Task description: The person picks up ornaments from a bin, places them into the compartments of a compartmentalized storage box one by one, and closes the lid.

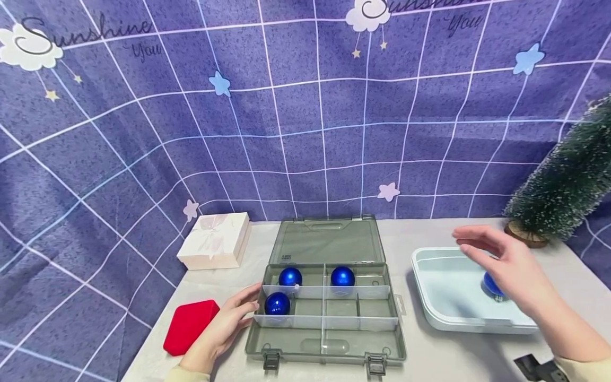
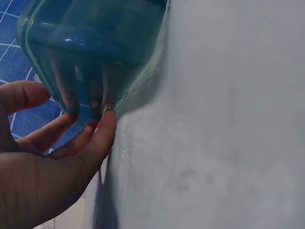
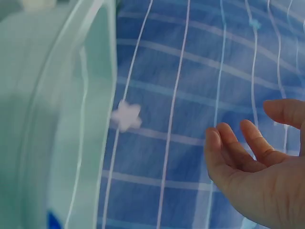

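Adds up to four blue balls [image 1: 290,278] in all, three in the one compartment case [image 1: 281,339] and one, partly hidden, in the one pale tub [image 1: 446,286]. Also comes to one left hand [image 1: 231,323], one right hand [image 1: 517,270], two dark latches [image 1: 271,360] on the case's front edge, one lid [image 1: 329,241], one red box [image 1: 191,326], one white gift box [image 1: 215,241] and one small tree [image 1: 568,180]. On the curtain [image 1: 343,111] in the head view, runs to two white clouds [image 1: 33,50], two light-blue stars [image 1: 220,83], two pale lilac stars [image 1: 389,191] and four little yellow stars [image 1: 51,95] hung in pairs.

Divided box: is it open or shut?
The divided box is open: in the head view its lid is swung back behind the compartments, leaving three blue balls uncovered.
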A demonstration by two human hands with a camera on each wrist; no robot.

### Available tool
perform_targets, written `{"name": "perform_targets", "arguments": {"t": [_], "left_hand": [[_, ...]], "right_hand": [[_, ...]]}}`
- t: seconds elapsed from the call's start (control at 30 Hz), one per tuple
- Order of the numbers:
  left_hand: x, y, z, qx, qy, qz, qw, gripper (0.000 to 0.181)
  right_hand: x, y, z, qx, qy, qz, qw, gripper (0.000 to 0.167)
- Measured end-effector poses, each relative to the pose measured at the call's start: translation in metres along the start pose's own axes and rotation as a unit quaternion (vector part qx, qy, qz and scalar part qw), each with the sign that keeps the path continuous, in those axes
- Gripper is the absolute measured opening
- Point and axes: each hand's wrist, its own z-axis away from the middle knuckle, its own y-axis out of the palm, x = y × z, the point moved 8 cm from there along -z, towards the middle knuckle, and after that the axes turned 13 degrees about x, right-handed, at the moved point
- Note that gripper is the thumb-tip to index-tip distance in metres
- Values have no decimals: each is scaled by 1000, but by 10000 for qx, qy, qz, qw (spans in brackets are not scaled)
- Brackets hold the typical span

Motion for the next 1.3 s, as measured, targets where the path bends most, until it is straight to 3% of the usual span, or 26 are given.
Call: {"name": "perform_targets", "arguments": {"t": [0.2,0.47,0.63,0.73,0.8,0.9,0.97,1.13,1.3], "left_hand": [[2,0,0,-44,-12,50,10000,60],[0,0,0,-48,-59,34,10000,60],[0,0,0,-38,-49,40,10000,60],[1,0,-1,-75,-62,71,9999,60],[2,0,-2,-85,-66,97,9999,60],[3,0,-3,-76,-52,132,9999,60],[3,-1,-3,-74,-39,106,9999,60],[3,-2,-1,-101,-68,98,9999,61],[3,-2,-1,-127,-77,126,9998,61]], "right_hand": [[-40,-26,16,-377,184,-161,9990,26],[-85,-27,36,-404,450,-782,9951,41],[-104,-22,45,-313,705,-594,9952,42],[-114,-20,47,-241,931,-345,9948,30],[-121,-19,48,-110,1170,-64,9931,31],[-127,-18,45,190,1533,465,9869,52],[-128,-18,41,461,1671,788,9817,56],[-127,-11,32,1117,1696,1075,9732,54],[-125,-5,24,1371,1512,1224,9713,50]]}}
